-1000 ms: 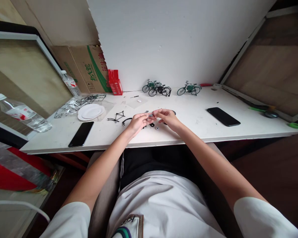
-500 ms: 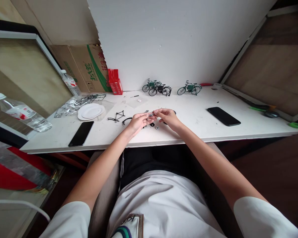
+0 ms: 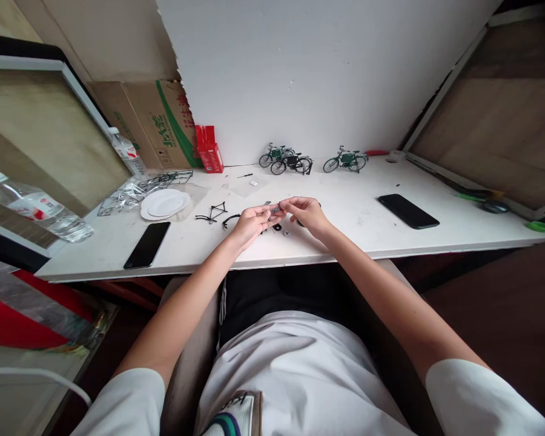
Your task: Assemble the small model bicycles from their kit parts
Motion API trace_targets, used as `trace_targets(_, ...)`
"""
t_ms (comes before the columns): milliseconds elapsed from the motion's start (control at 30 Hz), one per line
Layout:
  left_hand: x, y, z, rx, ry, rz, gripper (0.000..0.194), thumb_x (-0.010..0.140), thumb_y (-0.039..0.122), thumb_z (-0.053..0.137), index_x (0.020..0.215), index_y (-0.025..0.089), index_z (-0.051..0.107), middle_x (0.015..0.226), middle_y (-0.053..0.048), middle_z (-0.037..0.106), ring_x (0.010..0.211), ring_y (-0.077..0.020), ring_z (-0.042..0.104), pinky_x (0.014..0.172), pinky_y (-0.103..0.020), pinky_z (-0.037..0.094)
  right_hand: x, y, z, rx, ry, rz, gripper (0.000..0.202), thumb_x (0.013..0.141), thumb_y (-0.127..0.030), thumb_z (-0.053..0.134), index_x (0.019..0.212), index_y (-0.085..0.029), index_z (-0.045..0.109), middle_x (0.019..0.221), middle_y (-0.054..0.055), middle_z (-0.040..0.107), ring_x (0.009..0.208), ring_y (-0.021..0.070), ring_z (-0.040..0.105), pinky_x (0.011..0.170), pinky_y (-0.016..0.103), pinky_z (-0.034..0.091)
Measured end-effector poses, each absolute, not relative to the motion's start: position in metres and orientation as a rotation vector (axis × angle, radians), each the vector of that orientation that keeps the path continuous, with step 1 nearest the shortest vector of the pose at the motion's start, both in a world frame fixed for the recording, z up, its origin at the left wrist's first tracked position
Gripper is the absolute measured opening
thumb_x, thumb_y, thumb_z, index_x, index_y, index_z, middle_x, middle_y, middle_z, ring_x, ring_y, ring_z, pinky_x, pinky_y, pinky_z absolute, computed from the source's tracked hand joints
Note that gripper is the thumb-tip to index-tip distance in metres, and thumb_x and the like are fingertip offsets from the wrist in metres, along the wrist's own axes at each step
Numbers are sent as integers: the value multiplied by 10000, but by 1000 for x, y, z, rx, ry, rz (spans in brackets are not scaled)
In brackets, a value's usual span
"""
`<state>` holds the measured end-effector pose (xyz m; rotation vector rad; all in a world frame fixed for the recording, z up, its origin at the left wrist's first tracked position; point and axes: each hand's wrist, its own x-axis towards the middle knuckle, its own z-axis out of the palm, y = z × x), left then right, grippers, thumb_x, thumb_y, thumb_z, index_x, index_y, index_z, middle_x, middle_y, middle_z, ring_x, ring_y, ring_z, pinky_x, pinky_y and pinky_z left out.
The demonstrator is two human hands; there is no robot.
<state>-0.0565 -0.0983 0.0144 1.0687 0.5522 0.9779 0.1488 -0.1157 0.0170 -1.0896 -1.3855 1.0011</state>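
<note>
My left hand (image 3: 252, 225) and my right hand (image 3: 305, 213) meet over the white table. Between their fingertips is a small grey metal part (image 3: 275, 210), too small to name exactly. The left fingers are closed on its left side, and the right thumb and fingers pinch its right end. Just left of my left hand lies a dark model bicycle frame (image 3: 215, 212), with a curved black part (image 3: 227, 223) beside it. Small loose pieces, among them a black one (image 3: 277, 227) and a silvery one (image 3: 286, 233), rest below my hands, partly hidden by them.
Assembled model bicycles, including a black one (image 3: 292, 164) and a green one (image 3: 346, 160), stand by the back wall. White plates (image 3: 166, 204) and a phone (image 3: 148, 244) lie left, another phone (image 3: 407, 211) right. A red box (image 3: 209, 149) and a water bottle (image 3: 39, 208) stand farther left.
The view has shifted very slightly. My hands keep nearly the same pose around the small grey part, which stays between their fingertips.
</note>
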Motion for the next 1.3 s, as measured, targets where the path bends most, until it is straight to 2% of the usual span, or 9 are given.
trace_targets(433, -56, -100, 18, 1086, 554, 985, 231, 984, 46, 628, 1089, 78, 830, 1090, -168, 845, 1241, -279, 776, 1302, -540, 437, 147, -115, 15, -1081, -1328, 1009, 378, 795, -575, 897, 954, -233, 876, 930, 61, 834, 835, 185, 726, 652, 276, 554)
trace_targets(833, -56, -100, 16, 1115, 578, 996, 217, 989, 51, 645, 1105, 76, 826, 1129, -167, 842, 1171, -261, 797, 1284, -552, 459, 149, -115, 10, -1042, -1275, 1167, 340, 826, -534, 898, 1015, -252, 879, 1016, 56, 843, 915, 175, 736, 709, 264, 526)
trace_targets(1300, -57, -103, 23, 1100, 608, 962, 247, 983, 49, 601, 1108, 80, 811, 1081, -166, 845, 1262, -286, 767, 1313, -556, 417, 149, -117, 13, -1083, -1282, 1177, 348, 857, -556, 868, 1025, -251, 857, 1086, 57, 827, 963, 180, 733, 738, 256, 550)
